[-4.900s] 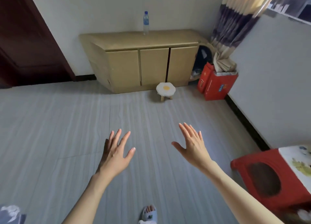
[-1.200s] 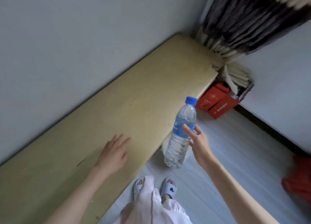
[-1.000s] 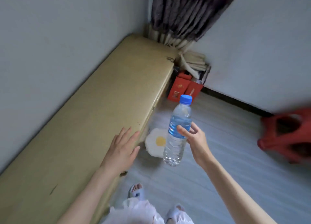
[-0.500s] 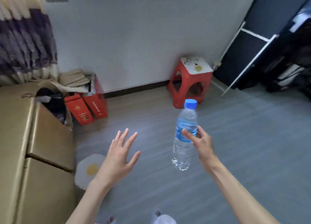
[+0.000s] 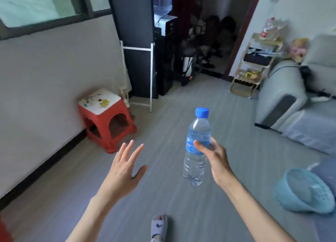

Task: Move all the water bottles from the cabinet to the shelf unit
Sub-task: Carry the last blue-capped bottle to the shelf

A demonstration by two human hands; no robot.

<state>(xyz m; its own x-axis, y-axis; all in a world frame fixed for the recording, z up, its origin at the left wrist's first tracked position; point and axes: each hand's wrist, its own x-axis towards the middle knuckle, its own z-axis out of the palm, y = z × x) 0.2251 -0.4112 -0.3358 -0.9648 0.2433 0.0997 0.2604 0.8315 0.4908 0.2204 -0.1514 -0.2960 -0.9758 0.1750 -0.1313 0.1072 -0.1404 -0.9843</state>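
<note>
My right hand (image 5: 216,159) grips a clear water bottle (image 5: 197,147) with a blue cap and blue label, held upright over the grey floor. My left hand (image 5: 125,169) floats beside it with fingers spread and nothing in it. A cream shelf unit (image 5: 258,63) with several tiers stands at the far right against the wall, with plastic bottles on its top tier. The cabinet is out of view.
A red plastic stool (image 5: 106,120) stands by the left wall. A grey sofa (image 5: 294,98) fills the right side, with a light blue basket (image 5: 305,191) on the floor near it. A dark tall unit (image 5: 138,41) and a cluttered doorway lie ahead.
I have turned away from the cabinet toward the room with the bottle in my right hand; the cabinet left the view and the shelf unit and sofa came in.
</note>
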